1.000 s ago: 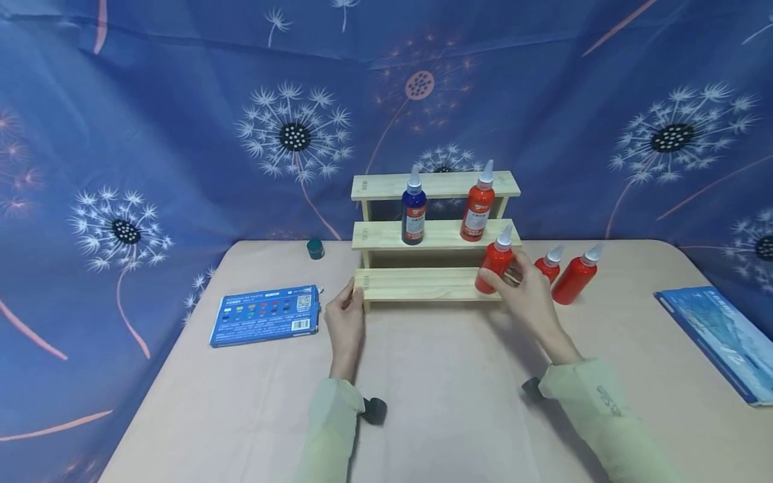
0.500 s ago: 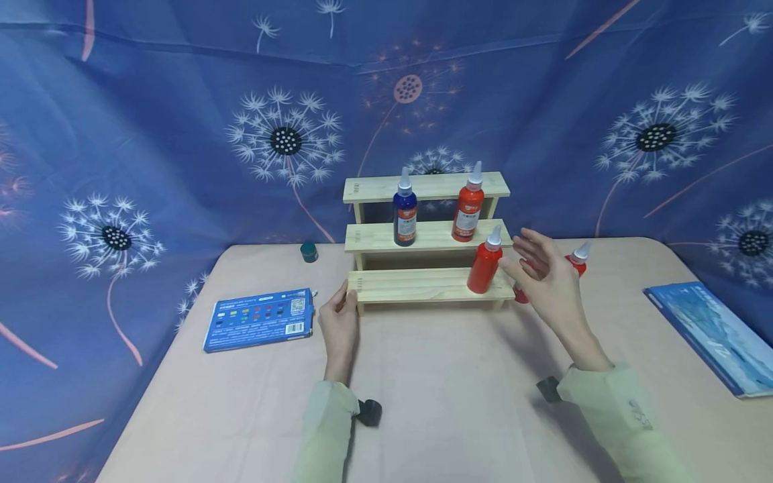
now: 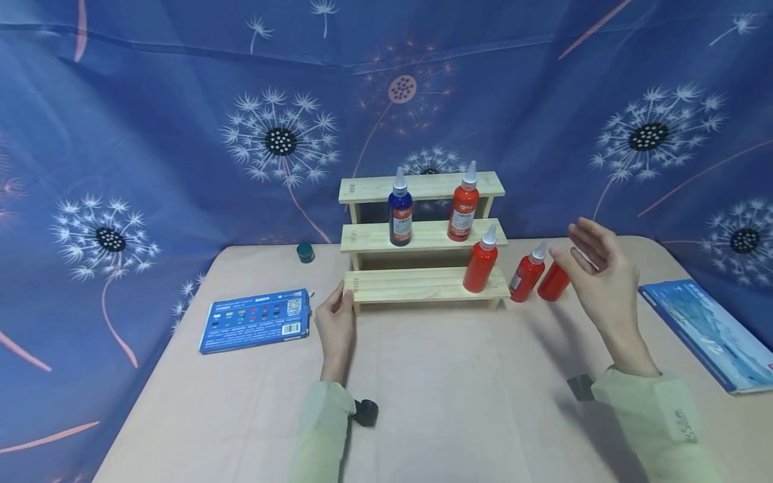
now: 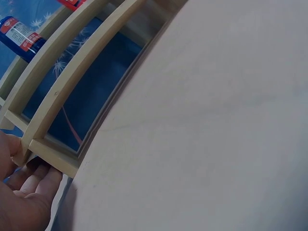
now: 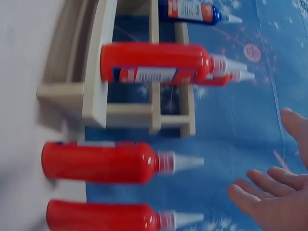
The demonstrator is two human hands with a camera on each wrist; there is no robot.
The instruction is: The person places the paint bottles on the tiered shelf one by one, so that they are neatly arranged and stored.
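A three-tier wooden rack (image 3: 398, 285) stands at the table's back. My left hand (image 3: 335, 329) grips the left end of its lowest shelf; in the left wrist view, fingers (image 4: 41, 185) reach beneath that end. On the lowest shelf, at the right, a red bottle (image 3: 480, 267) stands upright. The middle shelf bears a blue bottle (image 3: 401, 218) and another red bottle (image 3: 463, 213). Two more red bottles (image 3: 527, 275) (image 5: 101, 216) stand on the table right of the rack. My right hand (image 3: 606, 288) hovers empty beside them, fingers apart and slightly bent, partly covering the farther one.
A blue paint box (image 3: 255, 322) lies left of the rack, with a small dark green jar (image 3: 305, 253) behind it. A blue pad (image 3: 709, 335) lies at the table's right edge. Behind the table hangs a blue dandelion-patterned cloth (image 3: 181, 80).
My right hand has let go of the red bottle on the lowest shelf and moved right, past the two table bottles. My left hand stays on the rack; the view has shifted slightly.
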